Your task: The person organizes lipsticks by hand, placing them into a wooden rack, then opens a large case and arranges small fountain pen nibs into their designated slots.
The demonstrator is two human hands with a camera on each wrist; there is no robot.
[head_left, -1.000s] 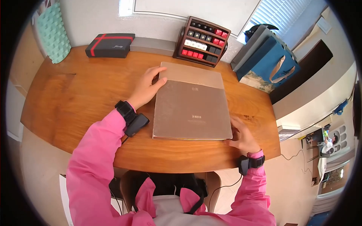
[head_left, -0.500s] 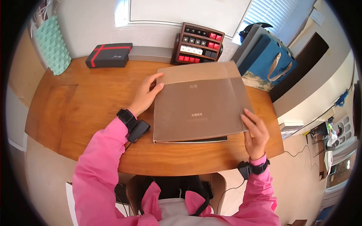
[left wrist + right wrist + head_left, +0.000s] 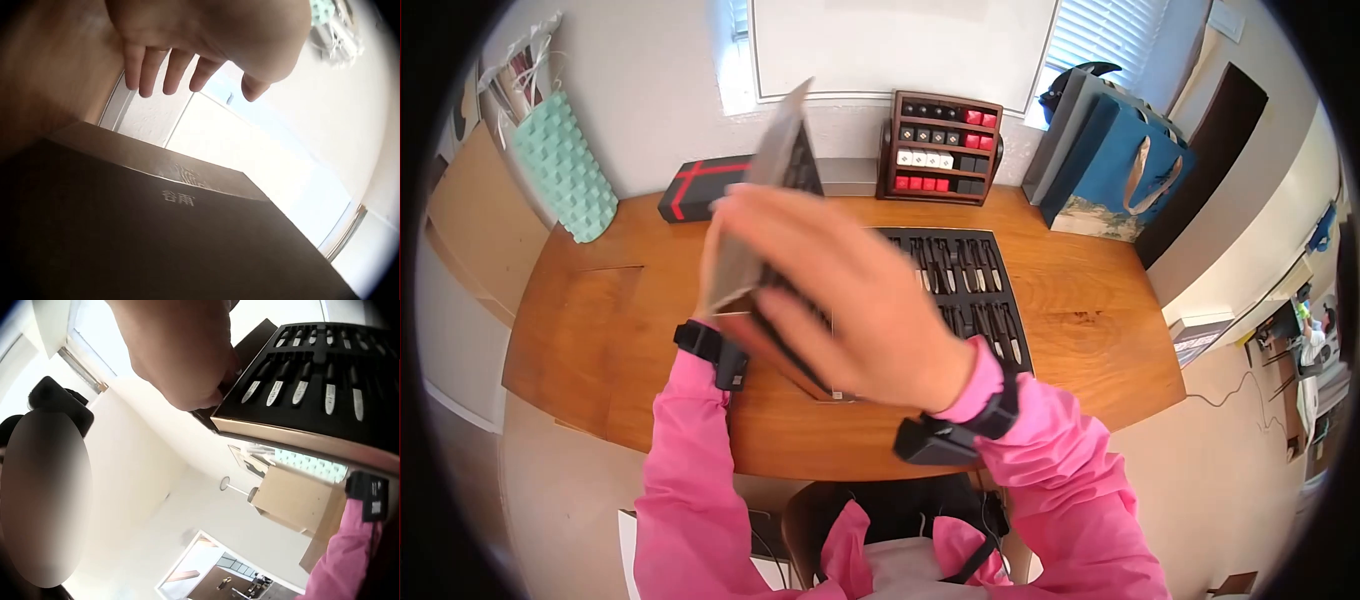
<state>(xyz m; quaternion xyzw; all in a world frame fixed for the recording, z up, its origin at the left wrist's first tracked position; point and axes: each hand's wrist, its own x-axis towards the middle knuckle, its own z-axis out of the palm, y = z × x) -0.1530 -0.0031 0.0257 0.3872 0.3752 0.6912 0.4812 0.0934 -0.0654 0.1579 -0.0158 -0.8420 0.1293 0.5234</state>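
A brown flat case stands hinged apart on the table. Its raised cover (image 3: 778, 145) tilts up at the left, its outside marked with pale characters in the left wrist view. My right hand (image 3: 855, 300), blurred, grips the cover's edge. My left hand (image 3: 206, 31) is beyond the cover's outer face, fingers extended; the cover hides most of it in the head view. The case's black-lined base (image 3: 962, 305) lies flat on the table, holding several slim tools with black handles and silvery blades. In the right wrist view, similar blades (image 3: 300, 390) fill a black tray beside my right hand.
Behind the case stand a wooden rack (image 3: 945, 148) of coloured cubes and a dark box with red ribbon (image 3: 692, 190). A blue paper bag (image 3: 1115, 165) is at the back right, a mint-green bumpy container (image 3: 567, 165) at the left. The wooden table (image 3: 1090, 330) has a curved front edge.
The case's cover has swung up and to the left, uncovering the tools. My right hand has moved left with it, and my left hand has shifted from the top to behind the cover.
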